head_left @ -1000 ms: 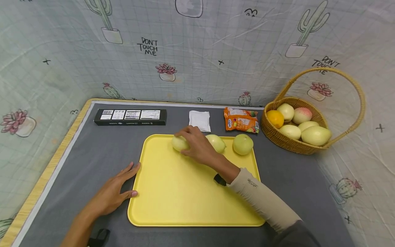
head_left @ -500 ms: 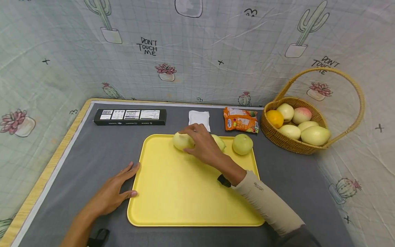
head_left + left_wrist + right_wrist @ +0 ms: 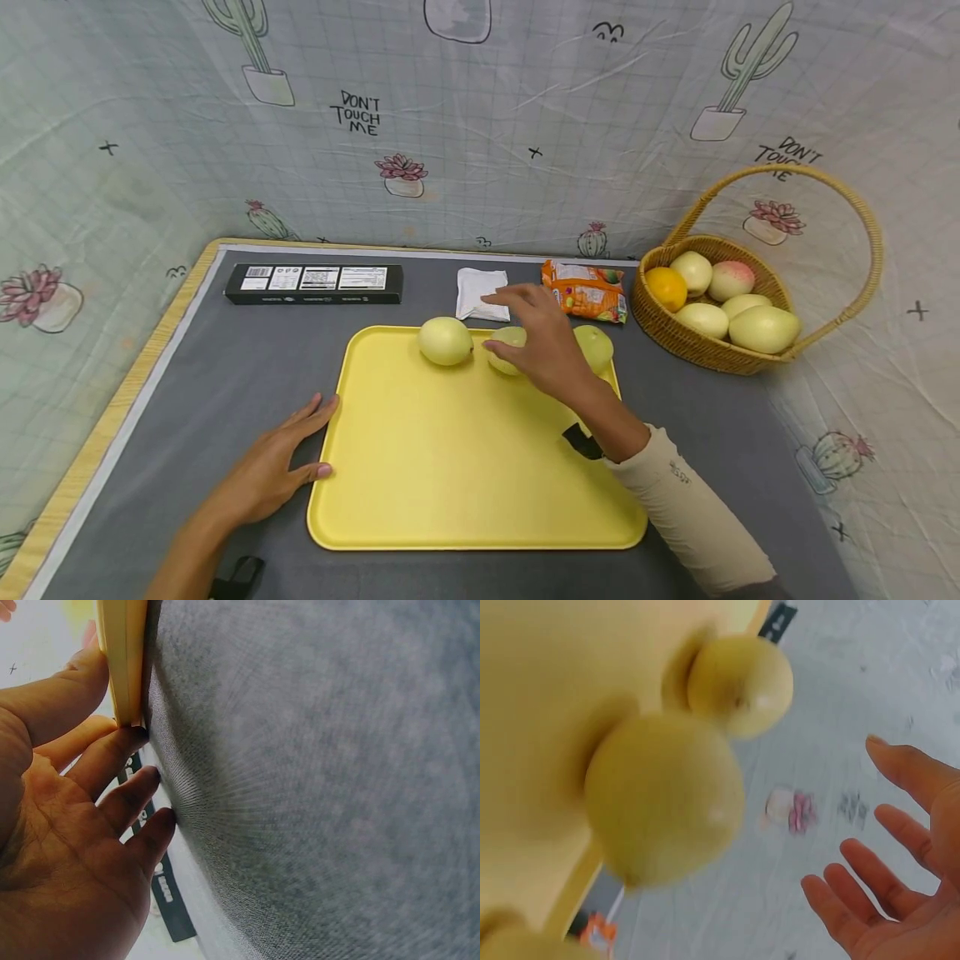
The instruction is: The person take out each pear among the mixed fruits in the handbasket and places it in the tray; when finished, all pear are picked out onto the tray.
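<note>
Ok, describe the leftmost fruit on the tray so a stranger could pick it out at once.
Start with the large yellow tray. At the left end of the row along its far edge sits the leftmost fruit, pale yellow-green. Unlike the middle fruit and the rightmost fruit, it shows whole in the head view, unhidden by the right hand.

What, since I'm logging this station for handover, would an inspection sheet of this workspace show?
Surface: dark grey cloth-covered table with a pale border.
Job's things: yellow rectangular tray bearing three pale-green rounded fruits near its far edge.
Clutter: long black white-labelled box, white square packet, orange printed bag, brown woven handled basket with mixed fruit.
Grips: left hand touches the tray's left edge; right hand, above the tray, holds nothing.
Cables: nothing seen.
Surroundings: pale fabric screens printed with cacti.
</note>
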Available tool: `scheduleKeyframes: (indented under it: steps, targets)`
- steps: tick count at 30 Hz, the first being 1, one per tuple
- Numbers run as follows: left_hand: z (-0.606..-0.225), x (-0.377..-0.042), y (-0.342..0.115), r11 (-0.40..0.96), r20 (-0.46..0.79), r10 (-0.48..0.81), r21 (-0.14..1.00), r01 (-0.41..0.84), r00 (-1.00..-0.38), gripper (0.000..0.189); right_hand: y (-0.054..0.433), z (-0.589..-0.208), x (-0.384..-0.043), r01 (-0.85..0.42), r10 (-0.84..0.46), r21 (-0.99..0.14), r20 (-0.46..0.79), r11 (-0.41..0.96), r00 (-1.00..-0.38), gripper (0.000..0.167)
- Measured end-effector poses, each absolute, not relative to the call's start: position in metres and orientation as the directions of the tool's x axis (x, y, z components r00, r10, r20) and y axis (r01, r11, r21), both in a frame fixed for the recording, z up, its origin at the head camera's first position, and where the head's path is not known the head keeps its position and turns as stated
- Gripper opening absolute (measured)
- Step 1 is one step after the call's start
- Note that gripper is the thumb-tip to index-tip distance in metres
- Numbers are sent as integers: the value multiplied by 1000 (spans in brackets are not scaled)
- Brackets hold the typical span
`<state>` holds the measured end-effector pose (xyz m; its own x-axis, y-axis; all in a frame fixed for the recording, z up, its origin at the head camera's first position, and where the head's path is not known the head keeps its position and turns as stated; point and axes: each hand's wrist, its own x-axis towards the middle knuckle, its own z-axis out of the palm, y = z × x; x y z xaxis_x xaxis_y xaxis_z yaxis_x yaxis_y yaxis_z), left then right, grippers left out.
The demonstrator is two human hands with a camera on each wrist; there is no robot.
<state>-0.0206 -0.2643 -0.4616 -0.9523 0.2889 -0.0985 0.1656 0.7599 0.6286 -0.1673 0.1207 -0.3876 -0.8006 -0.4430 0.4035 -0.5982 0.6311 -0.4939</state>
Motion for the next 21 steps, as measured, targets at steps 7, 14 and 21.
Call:
scheduleKeyframes:
  steps: [7,14,21]
  targets:
    - [-461,-20,-264,765,-91,288,621,171,-953,97,164,-377,-167,-549,-321,-494,474,674,-820,60]
    - [-461,-20,-264,760,-105,283,631,156,-953,97,213,-370,-167,-484,-201,-486,523,728,-828,61]
    - [-461,-21,-265,762,-113,288,628,156,-951,98,266,-365,-167,-378,-76,-476,540,794,-839,61]
